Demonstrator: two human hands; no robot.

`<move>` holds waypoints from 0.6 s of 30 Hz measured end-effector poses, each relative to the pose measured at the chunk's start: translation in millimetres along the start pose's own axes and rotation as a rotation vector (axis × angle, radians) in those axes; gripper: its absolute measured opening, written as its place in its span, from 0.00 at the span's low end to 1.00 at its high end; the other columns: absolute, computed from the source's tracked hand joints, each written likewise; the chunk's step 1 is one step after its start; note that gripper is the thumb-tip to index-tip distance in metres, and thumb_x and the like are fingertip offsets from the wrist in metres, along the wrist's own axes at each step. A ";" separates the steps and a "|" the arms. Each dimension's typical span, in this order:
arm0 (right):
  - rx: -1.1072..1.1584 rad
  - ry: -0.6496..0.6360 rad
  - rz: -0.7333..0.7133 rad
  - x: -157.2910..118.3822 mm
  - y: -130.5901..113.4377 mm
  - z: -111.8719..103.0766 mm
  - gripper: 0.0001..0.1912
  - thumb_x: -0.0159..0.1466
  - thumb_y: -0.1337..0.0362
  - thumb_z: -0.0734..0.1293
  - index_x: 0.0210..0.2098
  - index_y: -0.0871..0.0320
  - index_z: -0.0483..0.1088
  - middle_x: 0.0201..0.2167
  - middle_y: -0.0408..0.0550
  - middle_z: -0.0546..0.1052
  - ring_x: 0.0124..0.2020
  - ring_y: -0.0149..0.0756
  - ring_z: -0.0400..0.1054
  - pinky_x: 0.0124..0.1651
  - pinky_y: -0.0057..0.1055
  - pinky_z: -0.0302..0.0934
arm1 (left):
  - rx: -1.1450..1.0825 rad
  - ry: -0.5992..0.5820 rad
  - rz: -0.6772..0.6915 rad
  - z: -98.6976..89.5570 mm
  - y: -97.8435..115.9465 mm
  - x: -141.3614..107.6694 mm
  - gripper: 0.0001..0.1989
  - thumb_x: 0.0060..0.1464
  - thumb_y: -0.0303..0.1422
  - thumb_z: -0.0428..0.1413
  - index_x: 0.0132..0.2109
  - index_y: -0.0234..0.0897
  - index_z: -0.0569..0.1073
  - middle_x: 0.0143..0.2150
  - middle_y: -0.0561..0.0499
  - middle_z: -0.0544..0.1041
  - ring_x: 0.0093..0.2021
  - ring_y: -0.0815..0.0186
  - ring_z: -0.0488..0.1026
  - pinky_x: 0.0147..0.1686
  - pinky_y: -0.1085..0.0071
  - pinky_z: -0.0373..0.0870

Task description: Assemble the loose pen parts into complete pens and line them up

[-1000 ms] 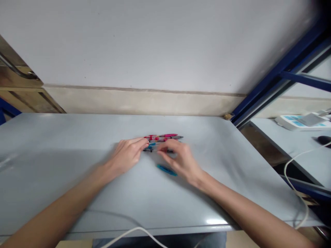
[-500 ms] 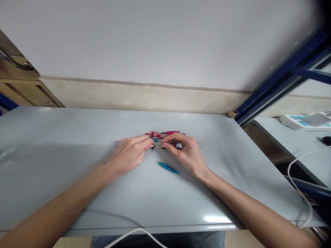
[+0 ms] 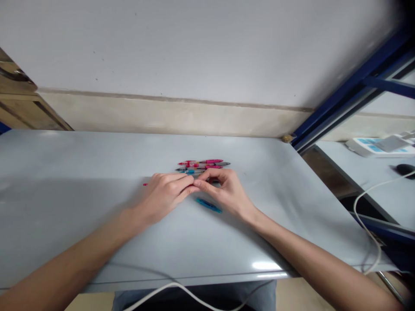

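Observation:
My left hand is closed around a slim red pen; its red end pokes out on the far left of the hand, and the rest is covered by the fingers. Thumb and index of my right hand are pinched together against the left fingertips, at the pen's other end. What the right fingers grip there is hidden. Just beyond both hands lies a group of several pens, with a pink pen at the back and a light-blue one partly behind the fingers. A teal pen lies apart, nearer to me.
The grey tabletop meets a tiled wall at the back. On the right stand a blue metal frame and a second table with a white device and a black mouse. A white cable crosses the front edge.
My right hand has come left, so its fingertips now meet those of my left hand. The view has shifted slightly, and more of the pens at the back shows.

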State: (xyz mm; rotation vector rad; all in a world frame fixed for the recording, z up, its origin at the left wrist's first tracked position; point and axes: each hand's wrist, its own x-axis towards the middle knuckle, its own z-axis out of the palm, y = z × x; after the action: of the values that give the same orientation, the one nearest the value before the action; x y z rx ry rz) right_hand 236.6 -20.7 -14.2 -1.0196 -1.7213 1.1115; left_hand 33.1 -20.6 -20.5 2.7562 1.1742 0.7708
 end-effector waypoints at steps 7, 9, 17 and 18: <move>-0.108 0.009 -0.047 3.7 -2.6 -12.1 0.10 0.69 0.59 0.68 0.41 0.59 0.76 0.35 0.46 0.79 0.35 0.34 0.70 0.36 0.29 0.60 | 0.078 0.039 -0.140 1.7 -6.9 1.3 0.13 0.71 0.38 0.49 0.45 0.40 0.78 0.27 0.54 0.79 0.25 0.67 0.74 0.27 0.72 0.59; -0.244 0.050 -0.085 3.1 -2.1 -16.3 0.08 0.69 0.59 0.68 0.41 0.58 0.73 0.32 0.44 0.77 0.31 0.32 0.66 0.34 0.28 0.57 | 0.068 0.041 -0.187 1.1 -11.1 2.1 0.12 0.70 0.37 0.50 0.52 0.43 0.77 0.29 0.54 0.81 0.25 0.66 0.76 0.28 0.73 0.61; -0.765 -0.325 -0.144 -6.3 1.4 -12.0 0.09 0.65 0.64 0.72 0.32 0.58 0.68 0.31 0.44 0.74 0.31 0.33 0.62 0.34 0.29 0.52 | -0.007 0.044 -0.163 5.0 -21.7 -0.7 0.14 0.71 0.36 0.48 0.47 0.42 0.79 0.35 0.51 0.82 0.32 0.65 0.78 0.33 0.72 0.66; -0.757 -0.346 -0.140 -6.5 1.3 -11.3 0.07 0.65 0.67 0.71 0.32 0.58 0.68 0.31 0.44 0.73 0.31 0.32 0.62 0.34 0.29 0.52 | -0.018 0.029 -0.146 5.5 -22.0 -1.1 0.14 0.71 0.35 0.48 0.46 0.42 0.79 0.36 0.51 0.82 0.32 0.65 0.78 0.34 0.72 0.67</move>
State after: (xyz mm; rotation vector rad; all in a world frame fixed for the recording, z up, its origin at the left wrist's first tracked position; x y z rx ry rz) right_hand 249.4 -23.3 -13.7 -1.1575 -2.5497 0.5532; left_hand 20.3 -4.9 -30.9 2.6172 1.3487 0.8040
